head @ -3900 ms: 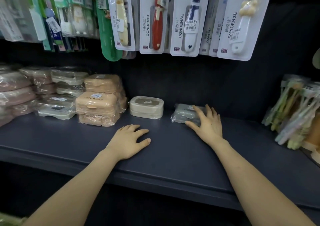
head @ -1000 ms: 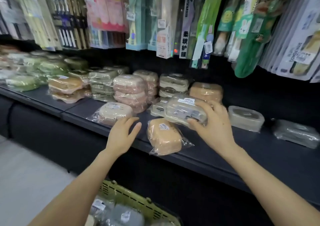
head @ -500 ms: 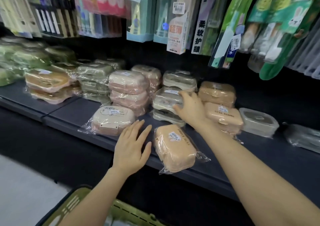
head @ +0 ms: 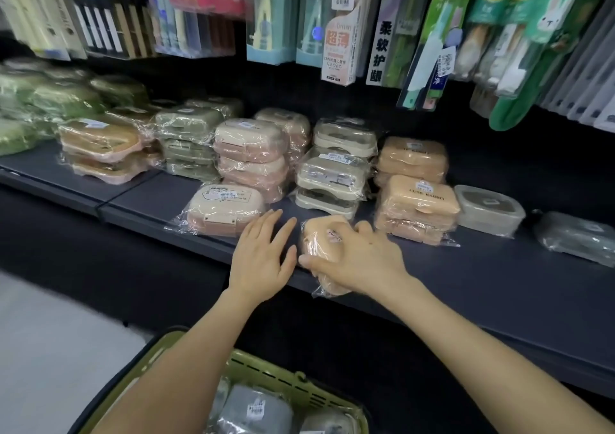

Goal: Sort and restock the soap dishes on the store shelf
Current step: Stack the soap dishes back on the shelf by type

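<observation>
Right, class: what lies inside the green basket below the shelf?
Inside the green basket lie wrapped grey soap dishes, one with a white label. The left forearm covers the basket's left part, and anything beneath is hidden.

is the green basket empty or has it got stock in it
Not empty: the basket holds at least two wrapped grey soap dishes; its lower part is out of frame.

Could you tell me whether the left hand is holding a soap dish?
No, the left hand is spread open and holds nothing.
</observation>
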Demonstrator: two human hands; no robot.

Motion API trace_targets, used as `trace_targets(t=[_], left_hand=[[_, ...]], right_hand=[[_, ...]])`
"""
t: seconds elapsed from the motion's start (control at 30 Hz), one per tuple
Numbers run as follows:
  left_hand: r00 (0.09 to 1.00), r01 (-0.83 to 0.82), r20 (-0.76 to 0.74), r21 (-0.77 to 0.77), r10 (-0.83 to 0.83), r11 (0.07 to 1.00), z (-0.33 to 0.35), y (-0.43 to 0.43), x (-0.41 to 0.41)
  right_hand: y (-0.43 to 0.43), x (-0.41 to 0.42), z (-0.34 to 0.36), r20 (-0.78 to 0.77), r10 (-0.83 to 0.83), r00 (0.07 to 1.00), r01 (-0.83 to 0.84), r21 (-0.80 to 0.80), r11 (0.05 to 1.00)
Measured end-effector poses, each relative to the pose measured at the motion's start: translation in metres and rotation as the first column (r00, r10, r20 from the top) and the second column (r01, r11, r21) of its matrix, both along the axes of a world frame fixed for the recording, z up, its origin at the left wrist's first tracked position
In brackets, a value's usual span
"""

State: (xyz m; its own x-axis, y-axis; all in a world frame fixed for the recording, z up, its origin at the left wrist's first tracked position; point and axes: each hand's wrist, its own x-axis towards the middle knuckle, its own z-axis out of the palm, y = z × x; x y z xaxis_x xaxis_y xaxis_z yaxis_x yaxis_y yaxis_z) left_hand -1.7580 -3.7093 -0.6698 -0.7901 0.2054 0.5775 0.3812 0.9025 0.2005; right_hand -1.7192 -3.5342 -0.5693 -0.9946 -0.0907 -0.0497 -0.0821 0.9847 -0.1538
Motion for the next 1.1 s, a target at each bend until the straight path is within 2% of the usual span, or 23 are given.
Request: trace_targets(t=[0.07, 0.13, 0.23, 0.33, 0.4, 0.47, 0.53, 0.63, 0.77, 0.9, 1.0, 1.1], left_hand=[[0.999, 0.019, 0.046, 0.003, -0.019, 1.0, 0.005, -0.001, 0.003], [0.997, 0.018, 0.071, 0.069, -0.023, 0.997, 0.011, -0.002, 0.01], [0.999, -0.043, 0.004, 0.138, 0.043, 0.989, 0.021, -0.01, 0.019], [0.973, -0.228, -0.034, 0.061, 0.23, 0.972, 0.028, -0.025, 0.018], [0.912, -0.41, 0.0, 0.045, 0.411, 0.911, 0.033, -0.035, 0.012], [0.861, -0.507, 0.065, 0.035, 0.504, 0.861, 0.036, -0.042, 0.005], [0.865, -0.481, 0.151, -0.022, 0.479, 0.876, 0.035, -0.045, 0.0], [0.913, -0.361, 0.184, -0.046, 0.364, 0.931, 0.034, -0.05, -0.003], [0.929, -0.287, 0.257, 0.052, 0.265, 0.956, 0.037, -0.065, -0.003], [0.94, -0.256, 0.264, 0.12, 0.217, 0.959, 0.04, -0.073, -0.006], [0.939, -0.267, 0.252, 0.111, 0.233, 0.957, 0.036, -0.069, -0.011], [0.943, -0.282, 0.21, 0.09, 0.259, 0.955, 0.032, -0.066, -0.013]], right_hand=[[-0.002, 0.005, -0.006, -0.007, -0.003, 1.0, 0.003, 0.014, 1.0], [0.001, 0.006, -0.01, -0.055, -0.007, 0.998, 0.006, -0.02, 1.0], [0.014, 0.009, -0.01, -0.089, -0.017, 0.996, 0.006, -0.121, 0.993], [0.028, 0.015, 0.001, -0.164, -0.012, 0.986, -0.019, -0.187, 0.982], [0.041, 0.019, 0.013, -0.246, 0.0, 0.969, -0.059, -0.232, 0.971], [0.056, 0.022, 0.024, -0.317, 0.007, 0.949, -0.104, -0.289, 0.952], [0.074, 0.021, 0.031, -0.394, 0.019, 0.919, -0.154, -0.314, 0.937], [0.103, 0.011, 0.035, -0.45, 0.043, 0.892, -0.186, -0.28, 0.942], [0.13, -0.011, 0.045, -0.378, 0.077, 0.923, -0.181, -0.25, 0.951], [0.146, -0.047, 0.064, -0.285, 0.133, 0.949, -0.186, -0.169, 0.968], [0.158, -0.074, 0.064, -0.176, 0.185, 0.967, -0.208, -0.122, 0.971], [0.165, -0.091, 0.054, -0.175, 0.183, 0.967, -0.214, -0.173, 0.961]])
